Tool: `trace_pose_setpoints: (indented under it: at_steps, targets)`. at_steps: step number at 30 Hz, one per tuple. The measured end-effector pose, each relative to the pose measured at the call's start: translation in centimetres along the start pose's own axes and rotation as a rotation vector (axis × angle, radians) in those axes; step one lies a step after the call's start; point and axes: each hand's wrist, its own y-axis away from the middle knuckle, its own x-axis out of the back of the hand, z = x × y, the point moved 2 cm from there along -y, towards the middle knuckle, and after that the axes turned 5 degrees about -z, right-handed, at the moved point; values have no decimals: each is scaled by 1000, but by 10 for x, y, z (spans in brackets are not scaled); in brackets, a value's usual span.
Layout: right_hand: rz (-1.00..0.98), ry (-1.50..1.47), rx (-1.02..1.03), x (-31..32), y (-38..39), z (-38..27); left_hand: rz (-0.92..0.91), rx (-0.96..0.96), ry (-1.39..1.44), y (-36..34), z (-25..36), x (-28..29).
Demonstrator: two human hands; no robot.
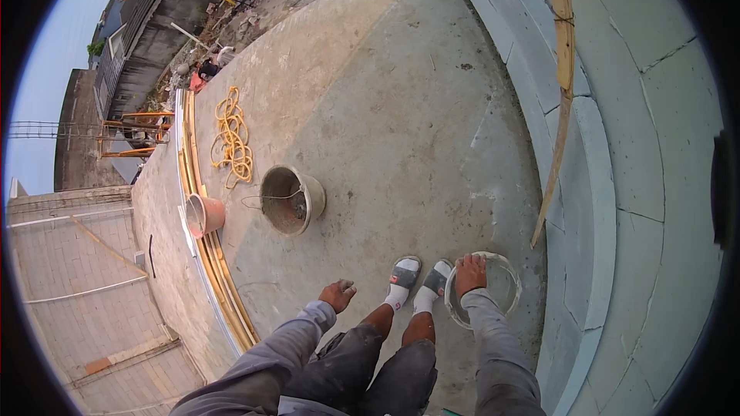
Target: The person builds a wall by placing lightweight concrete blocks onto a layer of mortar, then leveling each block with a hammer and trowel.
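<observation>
One pale bucket (518,286), its rim gripped by my right hand (470,273), likely for steadiness; my left hand (338,295) curls closed.

Stretches the left arm in a long grey fabric sleeve (297,333) forward from the lower edge, slanting up to the right. Curls the bare left hand (338,295) into a loose fist. Reaches forward with the right arm in a matching grey sleeve (497,339), a little farther out. Closes the bare right hand (470,274) in a grip, its back mostly upward.
</observation>
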Motion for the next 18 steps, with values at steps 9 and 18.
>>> trace_pose_setpoints:
  at_steps: [9,18]
  targets:
    - [-821,4,-135,38,117,14,-52,-243,259,26,114,70]
    - [-906,70,-97,85,55,-12,9,6,30,-32,20,205]
